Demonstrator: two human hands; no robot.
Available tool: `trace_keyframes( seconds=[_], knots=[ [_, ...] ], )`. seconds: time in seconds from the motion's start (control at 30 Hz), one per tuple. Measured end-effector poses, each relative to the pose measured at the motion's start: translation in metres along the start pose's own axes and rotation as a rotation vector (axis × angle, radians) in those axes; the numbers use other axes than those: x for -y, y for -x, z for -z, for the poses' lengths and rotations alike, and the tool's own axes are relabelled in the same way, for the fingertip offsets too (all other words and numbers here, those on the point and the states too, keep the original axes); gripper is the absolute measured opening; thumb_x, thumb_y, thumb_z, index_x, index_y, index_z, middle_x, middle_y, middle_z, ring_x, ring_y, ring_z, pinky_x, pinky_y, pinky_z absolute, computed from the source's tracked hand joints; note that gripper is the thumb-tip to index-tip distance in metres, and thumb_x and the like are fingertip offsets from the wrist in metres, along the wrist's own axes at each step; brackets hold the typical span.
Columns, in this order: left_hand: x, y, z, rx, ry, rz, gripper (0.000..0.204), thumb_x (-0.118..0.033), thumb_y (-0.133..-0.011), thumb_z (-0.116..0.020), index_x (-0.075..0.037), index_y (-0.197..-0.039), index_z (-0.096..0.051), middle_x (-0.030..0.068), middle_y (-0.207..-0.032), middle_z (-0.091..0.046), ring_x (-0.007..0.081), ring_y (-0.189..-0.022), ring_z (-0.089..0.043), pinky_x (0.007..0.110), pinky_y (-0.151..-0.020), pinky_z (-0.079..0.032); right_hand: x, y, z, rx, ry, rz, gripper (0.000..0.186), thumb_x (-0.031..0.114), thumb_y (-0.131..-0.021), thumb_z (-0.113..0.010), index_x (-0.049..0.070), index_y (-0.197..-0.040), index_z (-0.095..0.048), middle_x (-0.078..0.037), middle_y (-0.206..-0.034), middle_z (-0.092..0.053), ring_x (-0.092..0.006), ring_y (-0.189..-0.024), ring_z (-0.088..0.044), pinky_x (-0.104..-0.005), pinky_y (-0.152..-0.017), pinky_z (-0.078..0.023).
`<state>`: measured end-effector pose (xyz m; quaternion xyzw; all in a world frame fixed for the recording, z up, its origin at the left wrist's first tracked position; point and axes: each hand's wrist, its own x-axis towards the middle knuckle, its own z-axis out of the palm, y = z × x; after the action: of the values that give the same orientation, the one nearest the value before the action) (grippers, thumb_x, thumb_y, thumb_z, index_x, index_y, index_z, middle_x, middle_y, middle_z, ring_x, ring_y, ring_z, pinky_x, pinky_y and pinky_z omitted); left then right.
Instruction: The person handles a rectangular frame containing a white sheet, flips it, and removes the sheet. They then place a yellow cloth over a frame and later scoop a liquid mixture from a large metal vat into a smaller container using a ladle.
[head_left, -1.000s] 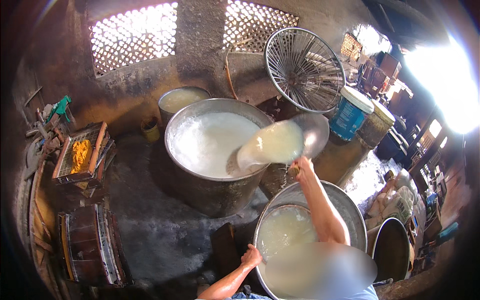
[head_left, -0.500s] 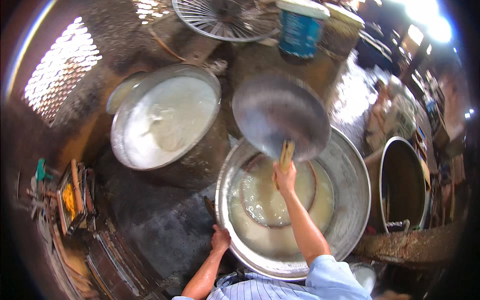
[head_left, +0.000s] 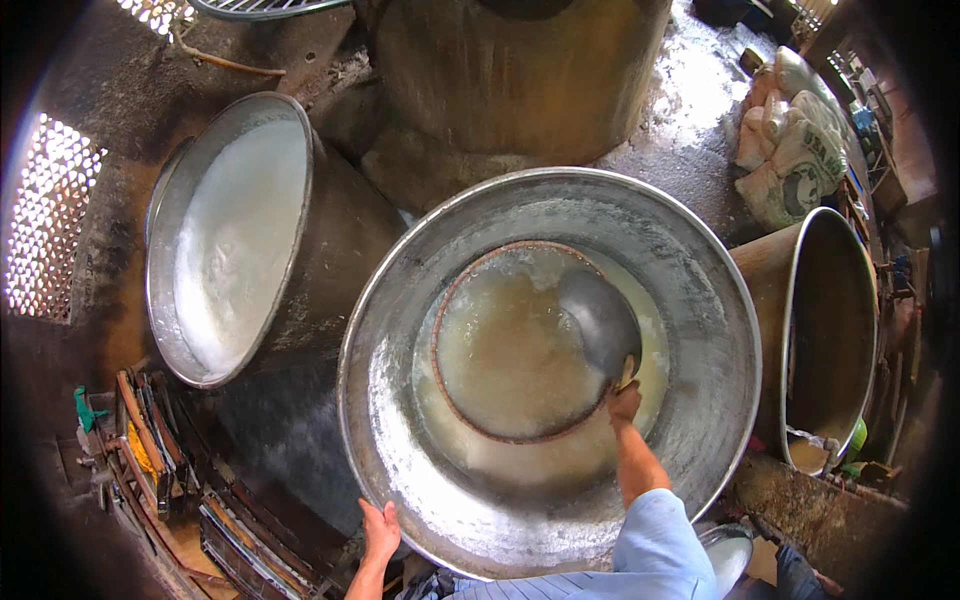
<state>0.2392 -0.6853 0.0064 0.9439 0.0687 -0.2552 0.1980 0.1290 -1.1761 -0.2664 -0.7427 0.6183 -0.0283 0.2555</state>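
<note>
Three big metal vats: one [head_left: 690, 300] around the right grip [head_left: 625, 402], its rim under the left grip [head_left: 379, 528]; one [head_left: 235, 235] of white liquid left of it; one [head_left: 835, 340] to the right. One ladle [head_left: 600, 320] in the right grip. Several sacks [head_left: 790, 150] beyond.

Single head-worn fisheye view, looking steeply down, close over wide metal basin [head_left: 690, 290], edges bending outward

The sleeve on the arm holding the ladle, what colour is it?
Light blue sleeve, in the head view.
</note>
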Motion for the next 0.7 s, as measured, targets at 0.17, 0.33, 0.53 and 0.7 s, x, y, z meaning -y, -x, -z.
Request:
trace_keyframes(
  seconds=[0.17,0.33,0.53,0.7],
  knots=[
    [-0.015,-0.008,0.004,0.073,0.068,0.038,0.075,-0.026,-0.091,-0.054,0.022,-0.134,-0.013,0.0403,-0.123,-0.043,0.0449,-0.117,-0.047,0.04,-0.1,-0.036,-0.061,0.065,-0.102,0.509,-0.373,-0.163,0.018,0.009,-0.079,-0.057,0.001,-0.094,-0.052,-0.013,-0.067,-0.057,-0.0292,-0.054,-0.057,-0.0418,-0.042,-0.046],
    [-0.03,-0.005,0.007,0.058,0.155,0.042,0.073,-0.022,-0.09,-0.055,0.022,-0.132,-0.015,0.037,-0.119,-0.049,0.0432,-0.111,-0.052,0.04,-0.095,-0.04,-0.043,0.128,-0.125,1.077,-0.934,-0.43,0.012,0.007,-0.081,-0.062,0.007,-0.075,-0.052,-0.004,-0.058,-0.051,-0.0154,-0.044,-0.049,-0.0312,-0.042,-0.045],
    [-0.026,0.0,0.007,0.019,0.098,0.017,0.07,-0.019,-0.089,-0.055,0.022,-0.131,-0.016,0.036,-0.108,-0.056,0.044,-0.103,-0.058,0.042,-0.089,-0.045,-0.01,0.177,-0.141,1.157,-0.986,-0.713,0.014,0.006,-0.082,-0.062,0.007,-0.075,-0.05,-0.004,-0.065,-0.053,-0.0141,-0.049,-0.049,-0.0292,-0.044,-0.042],
    [0.004,0.003,0.007,0.029,0.031,0.025,0.07,-0.024,-0.089,-0.053,0.02,-0.131,-0.018,0.0368,-0.105,-0.057,0.0475,-0.098,-0.058,0.047,-0.085,-0.046,0.118,0.243,-0.031,1.046,-1.039,-0.555,0.011,0.002,-0.082,-0.06,0.003,-0.078,-0.051,-0.006,-0.065,-0.052,-0.0151,-0.052,-0.049,-0.0294,-0.043,-0.042]
  ],
)
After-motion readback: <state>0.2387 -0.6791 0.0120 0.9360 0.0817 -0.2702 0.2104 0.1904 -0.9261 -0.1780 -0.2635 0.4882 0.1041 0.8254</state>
